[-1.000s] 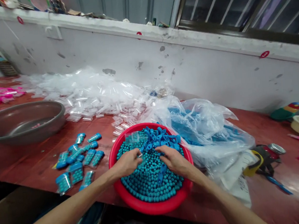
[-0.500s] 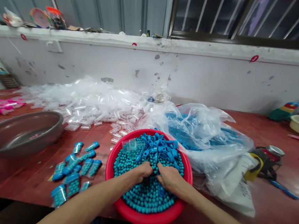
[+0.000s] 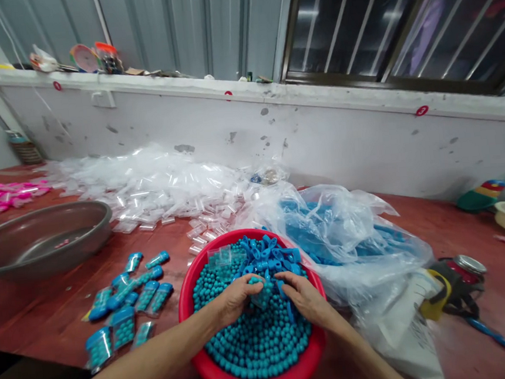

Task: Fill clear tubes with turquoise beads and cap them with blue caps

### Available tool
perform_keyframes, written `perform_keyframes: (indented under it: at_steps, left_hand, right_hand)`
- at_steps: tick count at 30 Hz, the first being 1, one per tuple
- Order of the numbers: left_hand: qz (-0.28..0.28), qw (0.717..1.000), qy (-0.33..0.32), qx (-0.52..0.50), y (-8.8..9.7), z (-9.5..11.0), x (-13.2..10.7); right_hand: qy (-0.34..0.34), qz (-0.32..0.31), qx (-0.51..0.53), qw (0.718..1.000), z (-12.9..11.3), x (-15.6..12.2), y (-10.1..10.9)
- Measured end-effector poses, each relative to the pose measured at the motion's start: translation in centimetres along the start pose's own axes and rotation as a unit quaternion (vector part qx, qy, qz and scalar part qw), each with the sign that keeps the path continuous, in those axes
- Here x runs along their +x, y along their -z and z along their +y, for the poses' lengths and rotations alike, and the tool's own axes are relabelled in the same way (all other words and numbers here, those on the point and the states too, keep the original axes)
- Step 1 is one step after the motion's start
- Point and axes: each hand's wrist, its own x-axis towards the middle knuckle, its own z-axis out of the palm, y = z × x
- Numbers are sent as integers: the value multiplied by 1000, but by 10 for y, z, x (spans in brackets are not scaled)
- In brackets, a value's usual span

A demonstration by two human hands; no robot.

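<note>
A red basin [image 3: 185, 301] holds a mass of teal beads [image 3: 258, 354] with a heap of blue plastic caps [image 3: 269, 253] on the far side. Over the beads, my left hand [image 3: 235, 300] is closed around a small clear container [image 3: 262, 295] full of teal beads. My right hand [image 3: 304, 297] is at the near edge of the caps, its thumb and fingers closed on a blue cap [image 3: 282, 289] that they partly hide. A few clear empty containers [image 3: 220, 256] lie on the beads at the back left of the basin.
Filled, blue-capped containers [image 3: 124, 327] lie left of the basin. A grey basin [image 3: 104, 217] stands beyond them. Clear empty containers [image 3: 158, 180] are piled along the wall. To the right are a plastic bag [image 3: 339, 223] of blue parts and a metal-lidded jar [image 3: 469, 266].
My left hand has come up out of the beads with a filled clear container. My right hand has moved right and away from the left, to the blue caps. The view has tilted up slightly.
</note>
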Motion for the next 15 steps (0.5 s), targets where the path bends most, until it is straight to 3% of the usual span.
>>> perform_keyframes:
  at_steps: [4,9,12,15]
  left_hand:
    - [43,998,-36,19,0,-1,-7]
    - [52,996,-63,38,-1,-8,-12]
    - [22,998,-56,35,-1,-12,-17]
    - [-34,997,-63,32,0,-13,-23]
  right_hand:
    - [3,44,38,998,-16,3,-5]
    - [85,-4,-8,996,-28,2,-18]
    - [76,-55,0,996,-29,0,-21]
    - [18,-125,89,988,-27,1,-18]
